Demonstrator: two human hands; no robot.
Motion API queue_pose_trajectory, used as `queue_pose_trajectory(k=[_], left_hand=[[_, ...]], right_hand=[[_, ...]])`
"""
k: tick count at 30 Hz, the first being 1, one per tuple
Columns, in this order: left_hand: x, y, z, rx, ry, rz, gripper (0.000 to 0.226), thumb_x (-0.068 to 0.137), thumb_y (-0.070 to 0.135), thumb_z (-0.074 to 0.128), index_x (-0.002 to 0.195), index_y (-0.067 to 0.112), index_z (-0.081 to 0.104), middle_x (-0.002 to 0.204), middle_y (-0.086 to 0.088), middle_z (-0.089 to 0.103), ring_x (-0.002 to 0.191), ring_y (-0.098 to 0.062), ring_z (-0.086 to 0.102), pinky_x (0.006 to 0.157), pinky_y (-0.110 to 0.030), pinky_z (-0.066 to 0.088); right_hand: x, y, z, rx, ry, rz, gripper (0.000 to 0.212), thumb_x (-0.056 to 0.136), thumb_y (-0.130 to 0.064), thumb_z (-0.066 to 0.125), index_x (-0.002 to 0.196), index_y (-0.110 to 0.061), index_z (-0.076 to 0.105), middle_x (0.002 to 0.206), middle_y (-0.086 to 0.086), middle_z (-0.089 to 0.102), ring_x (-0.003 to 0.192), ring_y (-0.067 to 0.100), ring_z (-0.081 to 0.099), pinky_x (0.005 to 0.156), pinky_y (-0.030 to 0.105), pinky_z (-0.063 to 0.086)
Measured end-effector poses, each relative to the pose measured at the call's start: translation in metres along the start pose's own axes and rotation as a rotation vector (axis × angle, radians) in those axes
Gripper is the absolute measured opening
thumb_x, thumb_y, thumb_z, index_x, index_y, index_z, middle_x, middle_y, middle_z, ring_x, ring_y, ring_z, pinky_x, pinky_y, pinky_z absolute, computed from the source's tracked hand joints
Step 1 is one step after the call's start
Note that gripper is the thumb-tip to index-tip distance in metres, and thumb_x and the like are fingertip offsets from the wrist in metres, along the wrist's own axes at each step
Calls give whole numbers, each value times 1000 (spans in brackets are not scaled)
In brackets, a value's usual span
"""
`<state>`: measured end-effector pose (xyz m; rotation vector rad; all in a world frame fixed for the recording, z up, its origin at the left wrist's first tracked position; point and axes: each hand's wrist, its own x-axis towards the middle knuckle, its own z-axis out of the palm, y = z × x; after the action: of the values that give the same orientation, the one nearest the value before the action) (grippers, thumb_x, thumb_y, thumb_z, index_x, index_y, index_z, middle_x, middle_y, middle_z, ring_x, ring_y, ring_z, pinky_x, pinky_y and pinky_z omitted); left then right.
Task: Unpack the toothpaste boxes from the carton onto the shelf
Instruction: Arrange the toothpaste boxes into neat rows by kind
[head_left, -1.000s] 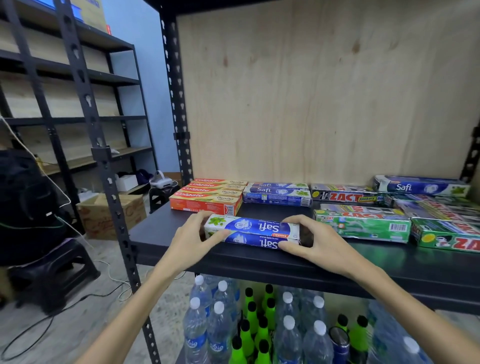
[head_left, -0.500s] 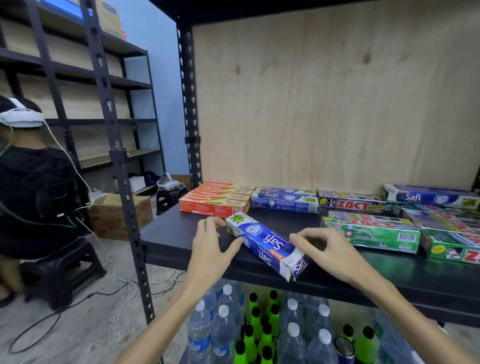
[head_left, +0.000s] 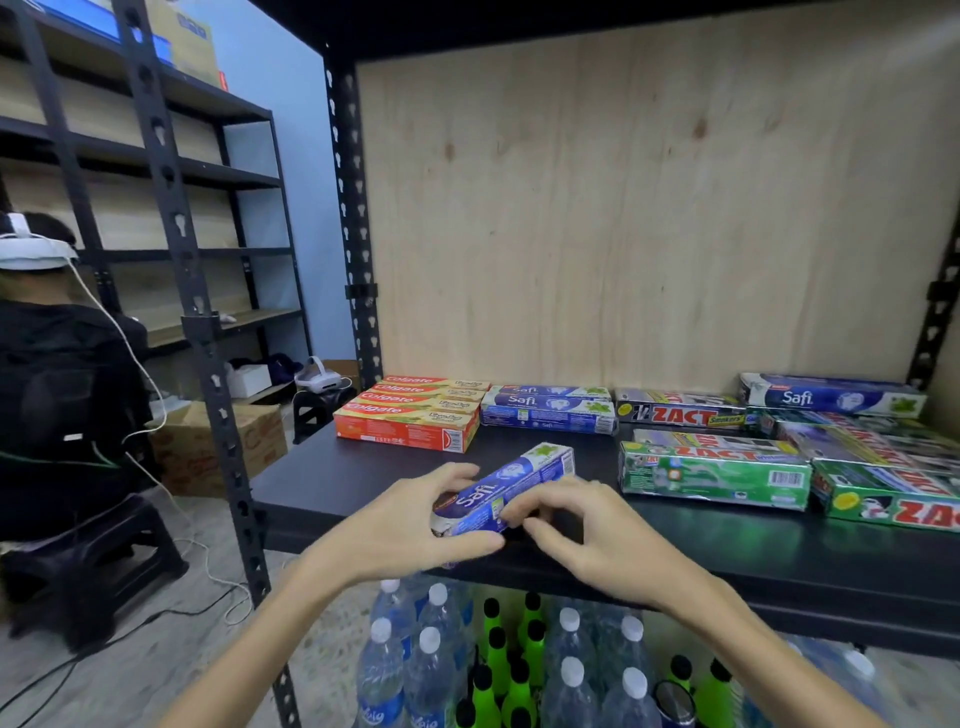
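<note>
while both hands (head_left: 410, 525) (head_left: 587, 530) pinch the safi box (head_left: 511, 486), the black shelf (head_left: 332, 475) bears boxes.

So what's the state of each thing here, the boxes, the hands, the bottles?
Blue Safi box: held slantwise over the shelf's front edge, one end lifted.
Left hand: grips the box's near end.
Right hand: fingers curled, pinching the box's side.
Colgate boxes: lying flat in a row at the back.
Safi boxes at the back: lying flat, side by side.
Green Zact box: lying flat.
Water bottles: upright, capped, under the shelf.
</note>
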<state>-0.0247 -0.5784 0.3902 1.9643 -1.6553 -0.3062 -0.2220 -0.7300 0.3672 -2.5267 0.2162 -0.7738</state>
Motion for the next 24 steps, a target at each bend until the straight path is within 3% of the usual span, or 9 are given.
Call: queue_pose_trajectory(k=[2,4,6,8,11,14,17,21,24], left_hand=[[8,-8,-10,81,8,-9,64,81,61,72,137,37,52,128,24,60,107,16,57,98,-16,47],[15,-18,-15,174,42,-41,58,79,66,71,128,37,58,122,22,62,107,7,58,97,-24,51],[18,-29,-18,268,109,-91,56,72,78,67,113,41,60,113,24,61,102,1,59,89,-28,53],[18,-36,-15,250,162,-118,55,67,84,64,103,42,60,106,23,62,96,-3,60,81,-28,54],[20,-40,-8,192,228,-78,46,73,74,70,104,42,60,106,23,61,100,-2,58,79,-22,51],[27,-42,-5,127,305,-44,47,78,62,74,118,42,60,112,24,60,107,0,55,81,-18,45],[35,-45,-6,85,360,-26,52,83,51,75,130,37,58,123,21,58,116,0,51,90,-23,46],[54,-47,-9,32,451,21,49,87,43,73,132,39,56,129,20,55,124,-3,48,98,-34,50],[76,-48,-15,27,447,57,48,90,41,71,135,38,54,134,18,55,127,-4,48,100,-37,50]], right_hand=[[9,17,-11,-231,143,-16,22,93,-38,62,114,-39,65,111,-27,64,110,2,52,96,39,44],[18,33,-25,-468,165,51,46,90,-55,59,133,-41,53,128,-23,53,121,7,39,101,40,37],[27,45,-37,-600,63,170,73,86,-69,56,149,-40,36,144,-14,42,130,13,28,103,36,29],[35,55,-42,-612,-78,252,84,83,-76,54,154,-38,29,149,-8,41,134,17,27,105,38,25],[45,60,-43,-577,-161,273,77,86,-72,54,152,-37,34,145,-6,50,132,18,32,106,40,25],[54,60,-45,-560,-187,284,73,88,-67,56,151,-37,35,141,-3,52,132,21,32,106,41,24],[62,61,-49,-578,-213,287,70,83,-72,59,142,-37,47,132,-3,58,125,21,38,104,42,26],[68,68,-56,-529,-74,310,61,73,-74,67,123,-40,60,106,-13,61,112,18,50,101,42,30],[78,78,-65,-522,2,344,62,69,-76,68,120,-42,61,97,-16,55,111,18,52,105,42,30]])
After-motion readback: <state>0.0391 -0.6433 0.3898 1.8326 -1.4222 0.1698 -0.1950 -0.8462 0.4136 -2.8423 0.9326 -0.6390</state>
